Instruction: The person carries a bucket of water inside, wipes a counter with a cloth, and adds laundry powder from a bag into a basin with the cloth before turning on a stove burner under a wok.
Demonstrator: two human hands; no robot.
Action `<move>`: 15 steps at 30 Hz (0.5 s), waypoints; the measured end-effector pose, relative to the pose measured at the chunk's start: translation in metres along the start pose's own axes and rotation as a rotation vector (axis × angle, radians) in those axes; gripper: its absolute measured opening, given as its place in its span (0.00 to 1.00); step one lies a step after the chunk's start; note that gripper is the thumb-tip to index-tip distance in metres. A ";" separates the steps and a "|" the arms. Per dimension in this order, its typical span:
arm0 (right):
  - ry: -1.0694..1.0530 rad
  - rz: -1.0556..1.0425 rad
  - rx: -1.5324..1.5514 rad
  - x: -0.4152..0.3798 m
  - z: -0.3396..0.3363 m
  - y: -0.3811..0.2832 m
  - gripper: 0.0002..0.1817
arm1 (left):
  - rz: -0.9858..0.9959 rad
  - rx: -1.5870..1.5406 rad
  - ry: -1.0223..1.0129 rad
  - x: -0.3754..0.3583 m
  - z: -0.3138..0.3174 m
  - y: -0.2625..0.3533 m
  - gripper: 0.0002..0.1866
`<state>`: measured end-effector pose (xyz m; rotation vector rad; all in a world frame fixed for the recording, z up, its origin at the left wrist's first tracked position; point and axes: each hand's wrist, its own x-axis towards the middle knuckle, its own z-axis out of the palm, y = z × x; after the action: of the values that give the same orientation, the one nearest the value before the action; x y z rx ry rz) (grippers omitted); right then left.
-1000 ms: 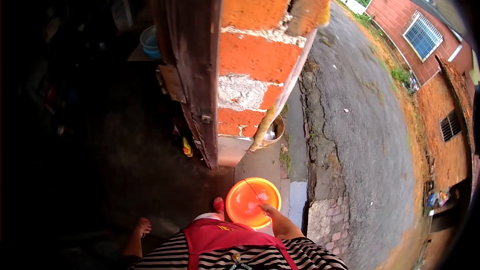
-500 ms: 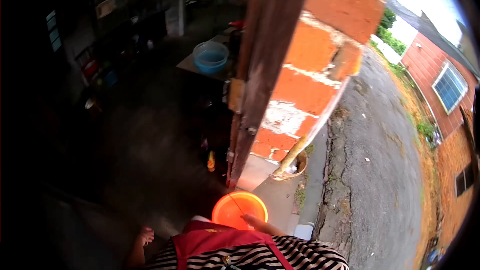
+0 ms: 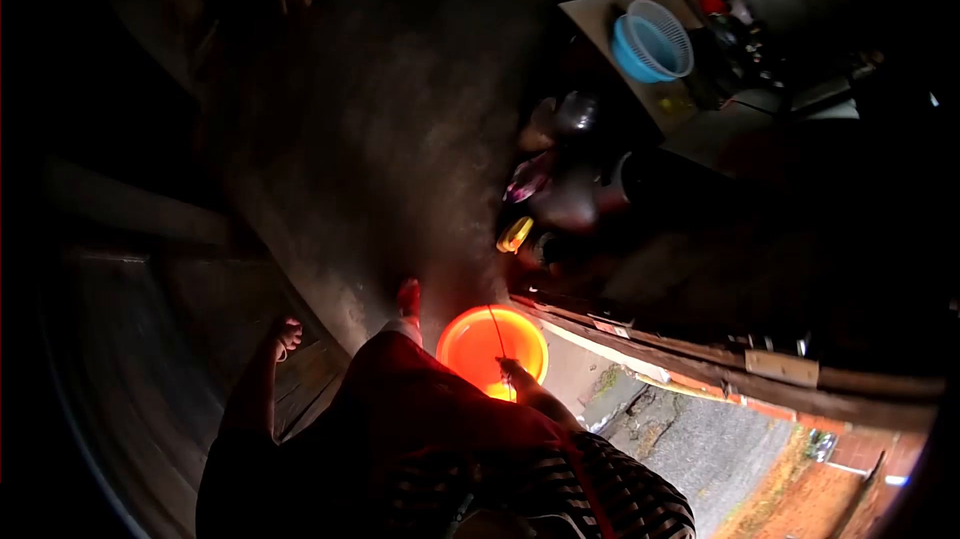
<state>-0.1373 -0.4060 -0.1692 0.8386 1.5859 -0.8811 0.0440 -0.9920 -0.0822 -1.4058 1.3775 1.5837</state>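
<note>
Low in the view, my right hand (image 3: 510, 369) is closed on a thin dark stick or wire, which runs across the bright orange basin (image 3: 450, 344). The basin is beside my right leg, and its inside shows no contents I can make out. Off to the left, my left hand (image 3: 288, 336) hangs over the wooden surface with its fingers curled, and nothing shows in it. A red shoe (image 3: 409, 297) of mine is on the dark floor just left of the basin.
A table (image 3: 590, 14) at the upper right holds a blue basin with a white strainer (image 3: 655, 42). Bags and a yellow item (image 3: 515, 235) lie on the floor below it. The door frame (image 3: 720, 354) crosses the lower right, with paved ground (image 3: 690, 449) outside.
The view has turned toward the dark interior and down. The brick pillar has mostly left view, and my forward foot now shows. My right hand remains at the orange basin.
</note>
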 end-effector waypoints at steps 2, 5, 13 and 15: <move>0.033 0.074 0.057 0.014 0.010 -0.020 0.15 | 0.050 0.163 0.181 -0.027 0.001 0.024 0.06; 0.001 -0.001 0.224 0.086 0.016 -0.016 0.18 | -0.075 -0.063 0.092 -0.027 -0.037 0.030 0.06; -0.022 -0.057 0.201 -0.001 0.083 -0.199 0.17 | -0.033 -0.191 0.125 -0.009 -0.090 0.019 0.03; -0.047 -0.065 0.205 -0.003 0.094 -0.238 0.17 | -0.002 -0.098 0.188 -0.013 -0.091 0.030 0.03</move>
<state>-0.3011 -0.6017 -0.1521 0.9065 1.5067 -1.1161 0.0493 -1.0840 -0.0520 -1.6500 1.4200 1.5686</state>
